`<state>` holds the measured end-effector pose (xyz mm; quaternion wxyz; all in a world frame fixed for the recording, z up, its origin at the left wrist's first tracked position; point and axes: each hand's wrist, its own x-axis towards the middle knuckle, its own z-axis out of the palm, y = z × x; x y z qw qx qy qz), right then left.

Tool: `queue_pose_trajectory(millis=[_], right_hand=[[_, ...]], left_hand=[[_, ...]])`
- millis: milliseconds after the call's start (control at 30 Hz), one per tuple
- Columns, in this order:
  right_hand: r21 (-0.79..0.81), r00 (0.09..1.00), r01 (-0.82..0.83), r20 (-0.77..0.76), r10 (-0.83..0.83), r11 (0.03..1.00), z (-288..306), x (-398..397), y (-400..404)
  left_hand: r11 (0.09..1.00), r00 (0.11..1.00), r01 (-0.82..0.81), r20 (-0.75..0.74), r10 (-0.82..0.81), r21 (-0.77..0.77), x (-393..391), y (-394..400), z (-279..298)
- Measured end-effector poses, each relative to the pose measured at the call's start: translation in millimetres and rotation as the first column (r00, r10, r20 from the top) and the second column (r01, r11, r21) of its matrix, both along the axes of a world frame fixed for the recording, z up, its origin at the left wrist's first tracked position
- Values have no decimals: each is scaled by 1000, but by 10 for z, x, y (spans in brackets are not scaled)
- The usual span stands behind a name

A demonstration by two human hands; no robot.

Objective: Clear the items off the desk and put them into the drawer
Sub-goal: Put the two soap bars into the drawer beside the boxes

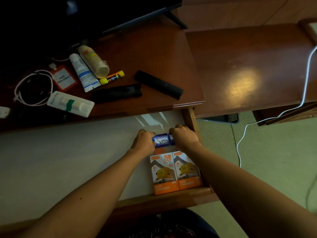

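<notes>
The drawer stands pulled out below the desk edge, its pale floor showing. At its right end my left hand and my right hand both grip blue soap packets, one in each hand, side by side. Just in front of them lie two orange charger boxes. On the desk behind lie a black remote, a black case, a yellow glue stick, a white tube, a stack of paper cups, an orange badge, a white cable coil and a white box.
A monitor stands at the back left of the desk with its foot at the right. A lower side table joins on the right. A white cord runs from it down over the green carpet.
</notes>
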<state>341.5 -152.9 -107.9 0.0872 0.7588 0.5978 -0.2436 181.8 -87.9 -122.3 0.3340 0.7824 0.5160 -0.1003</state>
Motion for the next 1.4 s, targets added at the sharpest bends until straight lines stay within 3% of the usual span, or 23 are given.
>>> queue_pose_trajectory(millis=[667,833,967,1067,1233,1400], right_hand=[[10,996,79,-44,-78,997,-9,-85,-118],[218,993,105,-82,-89,970,272,-145,-51],[476,992,115,-104,-74,872,609,-243,171],[557,995,97,-80,-62,825,796,-258,396],[530,996,82,-6,-93,844,936,-166,781],[373,995,65,43,-87,926,882,-33,1118]], left_hand=[[998,998,-55,30,56,-20,39,-86,65],[988,983,-95,166,74,121,-93,-73,387],[936,957,-110,288,10,334,-196,49,722],[878,950,-113,309,-41,464,-261,290,905],[788,990,21,96,-101,615,-346,849,987],[801,974,217,-180,-139,557,-308,1241,970]])
